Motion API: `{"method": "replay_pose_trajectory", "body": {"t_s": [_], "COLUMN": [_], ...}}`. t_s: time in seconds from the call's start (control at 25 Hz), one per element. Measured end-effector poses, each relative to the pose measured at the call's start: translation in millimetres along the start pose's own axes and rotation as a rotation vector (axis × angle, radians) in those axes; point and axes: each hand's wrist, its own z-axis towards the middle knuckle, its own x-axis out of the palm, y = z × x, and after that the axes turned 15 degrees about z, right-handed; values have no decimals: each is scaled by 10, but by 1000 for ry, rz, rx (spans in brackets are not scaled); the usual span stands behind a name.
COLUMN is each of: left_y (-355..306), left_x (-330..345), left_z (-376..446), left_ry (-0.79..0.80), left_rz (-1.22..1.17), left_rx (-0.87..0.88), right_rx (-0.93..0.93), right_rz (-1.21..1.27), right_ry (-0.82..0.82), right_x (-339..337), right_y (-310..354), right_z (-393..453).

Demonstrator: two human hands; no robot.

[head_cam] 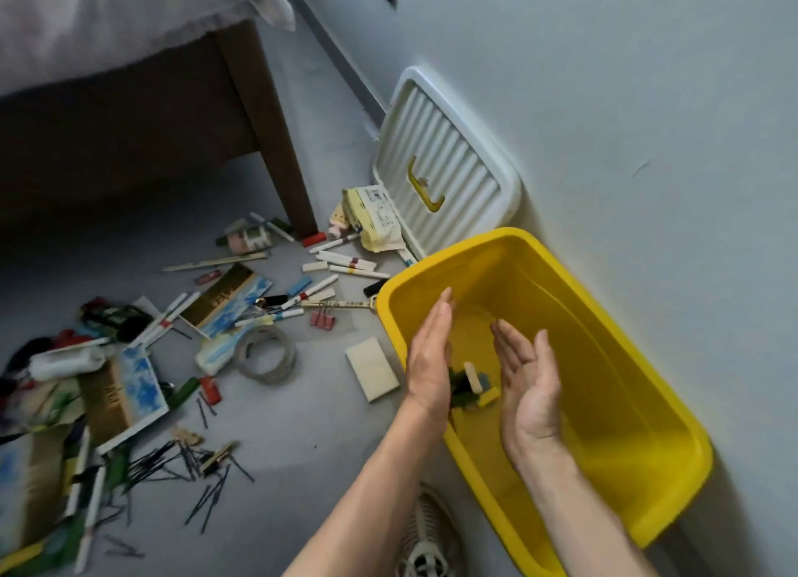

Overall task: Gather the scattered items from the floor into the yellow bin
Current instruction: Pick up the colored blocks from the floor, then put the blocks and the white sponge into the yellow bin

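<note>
The yellow bin (604, 360) stands on the floor against the wall at the right. Both my hands hover over its near-left part, palms facing each other. My left hand (429, 360) and my right hand (529, 386) have fingers spread and hold nothing. Between them, down in the bin, lie a few small pieces (473, 386), green, cream, blue and yellow. Scattered items cover the floor to the left: white pens (345, 261), a tape roll (265, 354), pink binder clips (320, 317), a cream pad (372, 368), black hairpins (203, 468) and blue-patterned boxes (138, 386).
The bin's white ribbed lid (449, 175) leans on the wall behind it. A yellow packet (375, 220) lies at its foot. A dark wooden bed leg (276, 136) with a pale sheet above stands at the back left. A white slipper (427, 537) is below my arms.
</note>
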Motion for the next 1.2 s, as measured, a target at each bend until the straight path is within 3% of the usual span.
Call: {"method": "replay_pose_trajectory", "body": {"t_s": [0.2, 0.4, 0.56, 0.84, 0.92, 1.08, 1.2], "left_y": [-198, -60, 204, 726, 831, 925, 829], "left_x": [-556, -1039, -1296, -1620, -1680, -1741, -1796], "left_z": [-445, -678, -380, 258, 359, 336, 252], "left_ry": [-211, -386, -374, -311, -321, -341, -359], "left_rz": [-65, 94, 329, 413, 421, 422, 391], "left_rx": [61, 36, 68, -67, -100, -136, -126], "right_rx": [-27, -32, 6, -57, -1, -56, -109], "right_rz": [-125, -347, -522, -1480, -1639, -1718, -1356], "right_ry": [247, 499, 464, 283, 269, 260, 301], "right_x": [441, 807, 820, 519, 438, 519, 835], "right_y": [-36, -268, -708, -1770, -1900, -1890, -1651], "right_z": [-410, -690, -506, 54, 179, 207, 29]}}
